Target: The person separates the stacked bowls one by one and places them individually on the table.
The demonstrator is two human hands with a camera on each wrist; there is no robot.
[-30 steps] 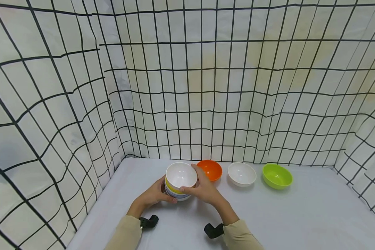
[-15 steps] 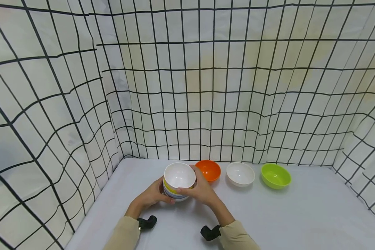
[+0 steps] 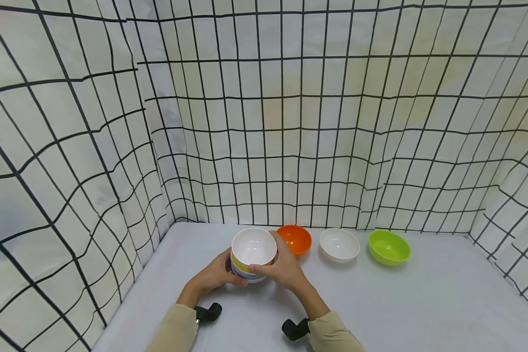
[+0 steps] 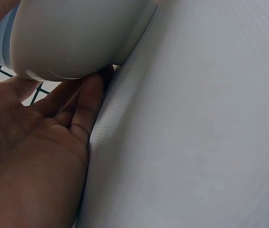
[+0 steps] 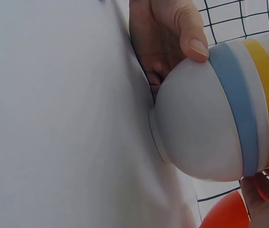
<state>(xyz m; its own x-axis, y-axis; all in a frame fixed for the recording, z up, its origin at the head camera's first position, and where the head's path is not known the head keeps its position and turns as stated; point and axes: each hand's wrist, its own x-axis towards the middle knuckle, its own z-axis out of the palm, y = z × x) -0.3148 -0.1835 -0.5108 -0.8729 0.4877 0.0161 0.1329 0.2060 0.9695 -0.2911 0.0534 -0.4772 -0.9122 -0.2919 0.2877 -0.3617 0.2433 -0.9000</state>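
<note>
A stack of nested bowls stands upright on the table, held between both hands. The top bowl point(image 3: 253, 246) is white inside; a yellow-banded bowl point(image 5: 265, 95) sits below it. Lowest is a white bowl point(image 5: 196, 126) with a light blue rim band, its foot on or very near the cloth. My left hand point(image 3: 217, 271) grips the lower part from the left, thumb in front and fingers behind, as the left wrist view also shows. My right hand point(image 3: 287, 268) holds the upper bowls from the right, thumb in front and fingers at the far rim. The exact number of bowls is hard to tell.
Right of the stack, an orange bowl point(image 3: 300, 240), a white bowl point(image 3: 340, 246) and a green bowl point(image 3: 389, 248) stand in a row near the back edge. A white cloth covers the table point(image 3: 422, 303). Black-lined white walls point(image 3: 273, 117) enclose the back and sides.
</note>
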